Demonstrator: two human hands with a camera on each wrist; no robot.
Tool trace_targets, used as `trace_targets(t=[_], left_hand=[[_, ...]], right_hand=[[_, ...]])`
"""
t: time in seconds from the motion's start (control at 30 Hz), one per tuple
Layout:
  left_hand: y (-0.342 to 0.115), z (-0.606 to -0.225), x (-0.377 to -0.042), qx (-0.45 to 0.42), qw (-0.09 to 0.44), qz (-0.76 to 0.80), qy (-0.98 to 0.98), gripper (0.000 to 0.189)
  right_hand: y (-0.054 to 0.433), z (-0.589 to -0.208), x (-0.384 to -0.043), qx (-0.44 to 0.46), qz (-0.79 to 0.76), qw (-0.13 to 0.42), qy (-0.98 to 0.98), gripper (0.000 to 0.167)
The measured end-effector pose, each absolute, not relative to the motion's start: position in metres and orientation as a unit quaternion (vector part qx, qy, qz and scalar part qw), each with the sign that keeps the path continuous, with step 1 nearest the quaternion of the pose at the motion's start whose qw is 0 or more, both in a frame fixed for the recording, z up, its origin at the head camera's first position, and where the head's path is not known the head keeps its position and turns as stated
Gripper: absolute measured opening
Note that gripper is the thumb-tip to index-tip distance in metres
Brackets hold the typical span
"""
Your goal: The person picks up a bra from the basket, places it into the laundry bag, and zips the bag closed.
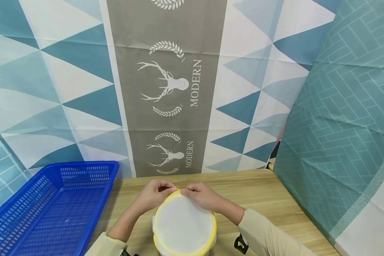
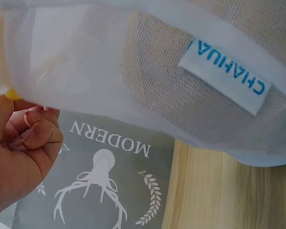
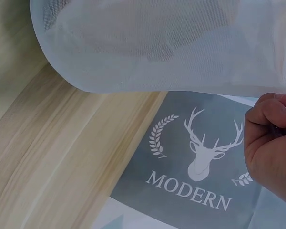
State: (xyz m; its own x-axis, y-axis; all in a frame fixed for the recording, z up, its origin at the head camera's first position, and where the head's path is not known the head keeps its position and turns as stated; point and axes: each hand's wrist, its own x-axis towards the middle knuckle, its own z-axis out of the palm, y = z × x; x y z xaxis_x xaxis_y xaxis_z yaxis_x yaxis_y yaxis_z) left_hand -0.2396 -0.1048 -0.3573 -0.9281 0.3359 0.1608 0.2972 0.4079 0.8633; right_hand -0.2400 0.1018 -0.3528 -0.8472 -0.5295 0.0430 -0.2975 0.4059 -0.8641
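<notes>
A round white mesh laundry bag (image 1: 185, 224) with a yellow edge stands in front of the person in the head view. Its fine mesh side and a sewn-on white label (image 2: 226, 76) reading CHAHUA show in the left wrist view. At the far side of the yellow edge, the left hand (image 1: 153, 195) pinches the rim between thumb and fingers. Close beside it, the right hand (image 1: 203, 197) pinches the same rim with its thumb on top. In the right wrist view that hand (image 3: 274, 138) has curled fingers at the bag's border. Whatever lies inside the bag cannot be made out.
A blue plastic basket (image 1: 107, 193) with slotted walls stands at the left on the wooden table (image 1: 252, 192). Behind the table hangs a patterned cloth (image 1: 166, 117) with deer heads, and a teal cloth (image 1: 345, 117) hangs along the right side.
</notes>
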Motion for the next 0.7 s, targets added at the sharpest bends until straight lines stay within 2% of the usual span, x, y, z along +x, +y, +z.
trace_targets(t=[0.7], left_hand=[[-0.1053,-0.3569,-0.2350,0.191,0.017,0.518,0.833,0.020]], right_hand=[[0.1004,-0.3471,-0.2388,-0.256,-0.482,0.129,0.828,0.032]])
